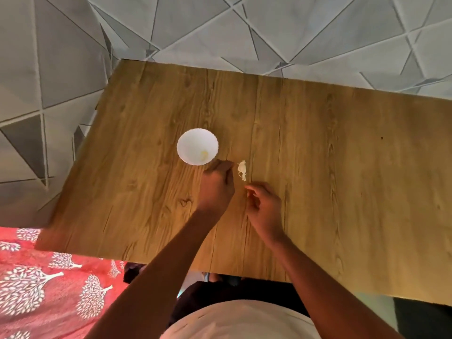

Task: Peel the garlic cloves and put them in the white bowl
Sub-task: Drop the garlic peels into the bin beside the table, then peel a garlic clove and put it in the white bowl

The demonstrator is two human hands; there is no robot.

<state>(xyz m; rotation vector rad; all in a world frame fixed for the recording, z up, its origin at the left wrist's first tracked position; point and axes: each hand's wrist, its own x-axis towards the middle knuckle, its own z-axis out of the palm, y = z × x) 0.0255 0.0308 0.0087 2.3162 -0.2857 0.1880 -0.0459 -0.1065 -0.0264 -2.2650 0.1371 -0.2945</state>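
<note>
Near frame centre, the white bowl [197, 146] is holding a peeled clove [204, 155]. The left hand [216, 187] is curling beside it, its contents hidden; the right hand [264, 204] is pinching a pale scrap [247, 187] near the garlic skins [242, 170] on the surface [318, 155].

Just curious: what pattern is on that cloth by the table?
Red cloth with white leafy trees, head view.

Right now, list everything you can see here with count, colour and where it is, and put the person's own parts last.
white bowl: one, white, on the table left of centre; a yellowish bit inside.
garlic skins: one small pile, off-white, right of the bowl.
table: one, wood grain.
floor: grey triangle pattern, beyond the table.
cloth: one, red with white trees, lower left.
left hand: one, fingers curled, just below the bowl; contents hidden.
right hand: one, pinching a pale scrap.
</note>
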